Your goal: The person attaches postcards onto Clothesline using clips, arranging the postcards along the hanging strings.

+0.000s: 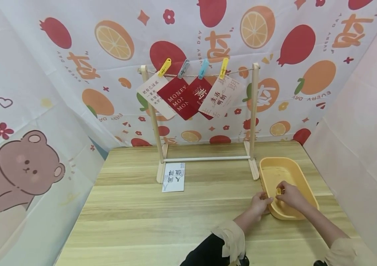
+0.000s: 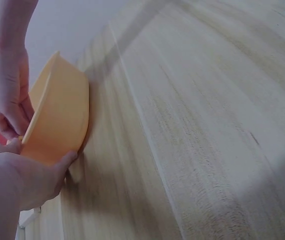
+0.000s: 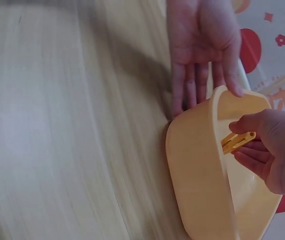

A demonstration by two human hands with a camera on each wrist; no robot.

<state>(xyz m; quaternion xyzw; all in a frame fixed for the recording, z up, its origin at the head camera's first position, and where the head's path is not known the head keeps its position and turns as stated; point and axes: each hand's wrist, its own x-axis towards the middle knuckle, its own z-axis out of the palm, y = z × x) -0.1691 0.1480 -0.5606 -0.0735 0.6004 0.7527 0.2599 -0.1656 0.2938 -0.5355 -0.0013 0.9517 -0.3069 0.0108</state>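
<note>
Nearest the person, the left hand (image 1: pixel 259 202) steadies the yellow tub (image 1: pixel 302 186) on the desk (image 1: pixel 175 221), fingers flat against its outer wall and thumb hooked over the rim. Inside the tub, the right hand (image 1: pixel 290 195) pinches a yellow clothespin (image 3: pixel 237 141) between thumb and fingers. The clothespin looks light, stiff plastic, a little slick, probably best taken by its two tail ends so the spring opens. Beyond the tub stands a wooden rack (image 1: pixel 254 122) with clipped cards (image 1: pixel 219 96); a loose card (image 1: pixel 173 177) lies at its foot.
</note>
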